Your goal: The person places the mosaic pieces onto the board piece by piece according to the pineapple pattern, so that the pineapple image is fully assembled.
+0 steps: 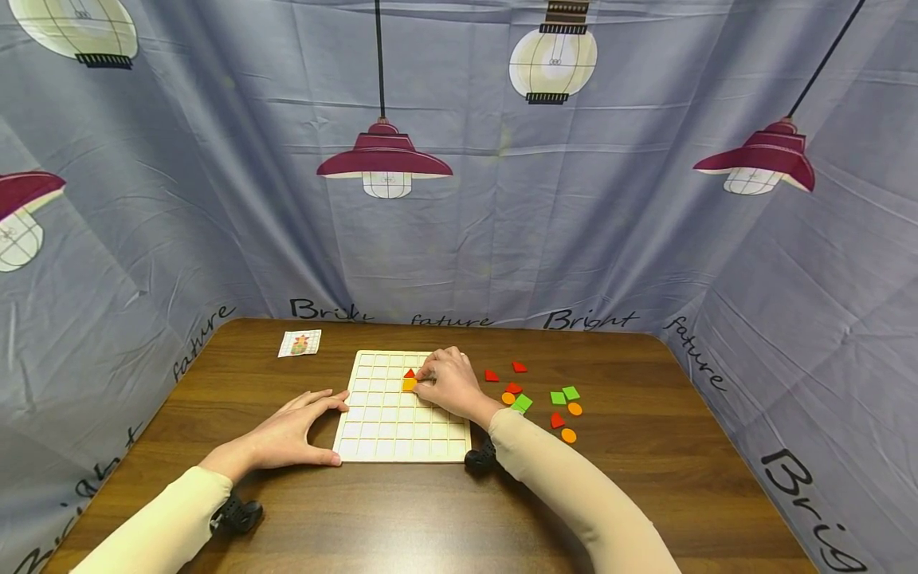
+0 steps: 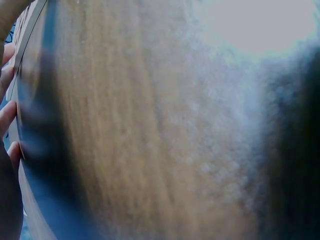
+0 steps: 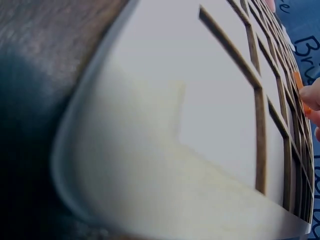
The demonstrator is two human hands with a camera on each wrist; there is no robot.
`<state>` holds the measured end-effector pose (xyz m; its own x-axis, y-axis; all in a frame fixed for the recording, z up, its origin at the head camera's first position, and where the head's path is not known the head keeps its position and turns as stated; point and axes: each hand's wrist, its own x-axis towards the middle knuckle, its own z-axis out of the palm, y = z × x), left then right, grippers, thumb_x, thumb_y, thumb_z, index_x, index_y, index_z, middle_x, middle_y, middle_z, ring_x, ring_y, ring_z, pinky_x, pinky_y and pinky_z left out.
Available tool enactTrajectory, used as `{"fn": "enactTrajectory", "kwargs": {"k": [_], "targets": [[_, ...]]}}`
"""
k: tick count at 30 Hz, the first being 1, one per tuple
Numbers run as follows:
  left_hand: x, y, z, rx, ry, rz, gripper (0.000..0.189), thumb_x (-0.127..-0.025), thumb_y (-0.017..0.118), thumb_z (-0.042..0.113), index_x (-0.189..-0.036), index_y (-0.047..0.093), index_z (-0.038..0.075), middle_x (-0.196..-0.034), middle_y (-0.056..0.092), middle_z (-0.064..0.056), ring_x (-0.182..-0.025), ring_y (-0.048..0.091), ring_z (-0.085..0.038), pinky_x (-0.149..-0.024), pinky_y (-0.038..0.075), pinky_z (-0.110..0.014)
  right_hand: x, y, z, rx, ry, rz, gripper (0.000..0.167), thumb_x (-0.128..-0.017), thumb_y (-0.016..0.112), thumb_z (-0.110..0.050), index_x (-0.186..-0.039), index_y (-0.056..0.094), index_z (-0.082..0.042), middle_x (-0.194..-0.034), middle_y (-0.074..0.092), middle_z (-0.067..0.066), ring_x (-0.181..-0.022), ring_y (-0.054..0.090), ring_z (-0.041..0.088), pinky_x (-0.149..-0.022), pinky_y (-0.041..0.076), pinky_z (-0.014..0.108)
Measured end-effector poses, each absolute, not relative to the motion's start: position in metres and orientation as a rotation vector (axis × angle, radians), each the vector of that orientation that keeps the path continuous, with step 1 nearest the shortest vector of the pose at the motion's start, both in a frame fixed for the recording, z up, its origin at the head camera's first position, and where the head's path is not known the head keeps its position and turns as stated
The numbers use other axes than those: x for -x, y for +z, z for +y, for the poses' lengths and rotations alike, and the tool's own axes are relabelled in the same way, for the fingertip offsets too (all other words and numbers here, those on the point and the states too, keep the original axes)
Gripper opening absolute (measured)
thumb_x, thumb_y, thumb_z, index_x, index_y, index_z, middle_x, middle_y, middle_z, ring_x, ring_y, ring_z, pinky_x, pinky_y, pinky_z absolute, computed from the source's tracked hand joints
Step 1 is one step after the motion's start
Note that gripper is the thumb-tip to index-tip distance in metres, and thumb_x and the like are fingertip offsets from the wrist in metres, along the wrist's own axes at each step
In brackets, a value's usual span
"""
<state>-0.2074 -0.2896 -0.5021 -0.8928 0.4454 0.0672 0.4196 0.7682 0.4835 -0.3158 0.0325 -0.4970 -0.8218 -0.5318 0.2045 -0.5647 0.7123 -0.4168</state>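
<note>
A pale grid board (image 1: 402, 429) lies flat on the table. On its upper middle cells are a red triangle tile (image 1: 409, 373) and, just below it, an orange square tile (image 1: 409, 385). My right hand (image 1: 453, 386) reaches over the board and pinches the orange tile at its right side; the right wrist view shows the fingertips against the orange tile (image 3: 298, 82). With fingers spread, my left hand (image 1: 290, 434) touches the board's left edge, thumb near the lower left corner. The left wrist view catches only fingers (image 2: 7, 117) along that edge.
Right of the board lie several loose tiles: red ones (image 1: 519, 367), green squares (image 1: 558, 398) and orange circles (image 1: 569, 436). A small card with a pineapple picture (image 1: 300, 343) lies at the back left of the wooden table (image 1: 402, 518). A printed curtain (image 1: 459, 239) surrounds the table.
</note>
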Motion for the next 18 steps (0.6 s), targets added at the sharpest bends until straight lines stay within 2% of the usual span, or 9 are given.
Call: {"fn": "enactTrajectory", "kwargs": {"k": [9,18], "targets": [[0.2067,-0.5,-0.2886,-0.7,0.786,2.894,0.082,-0.073,0.077,0.073,-0.139,0.057,0.028,-0.161,0.039,-0.009,-0.144,0.031,-0.051,-0.111,0.026,-0.074,0.3169,-0.4983,0.0312,-0.9,0.69,-2.839,0.016,-0.092,0.073,-0.037,-0.102,0.079,-0.027,-0.113,0.063,-0.01,-0.109,0.048,0.017,-0.097,0.038,0.037],[0.2068,-0.501,-0.2884,-0.7,0.787,2.901,0.082,-0.073,0.077,0.073,-0.139,0.057,0.028,-0.161,0.039,-0.01,-0.144,0.031,-0.05,-0.111,0.026,-0.074,0.3162,-0.4983,0.032,-0.903,0.692,-2.827,0.016,-0.091,0.076,-0.04,-0.101,0.081,-0.028,-0.104,0.059,-0.014,-0.1,0.045,0.014,-0.088,0.037,0.033]]}}
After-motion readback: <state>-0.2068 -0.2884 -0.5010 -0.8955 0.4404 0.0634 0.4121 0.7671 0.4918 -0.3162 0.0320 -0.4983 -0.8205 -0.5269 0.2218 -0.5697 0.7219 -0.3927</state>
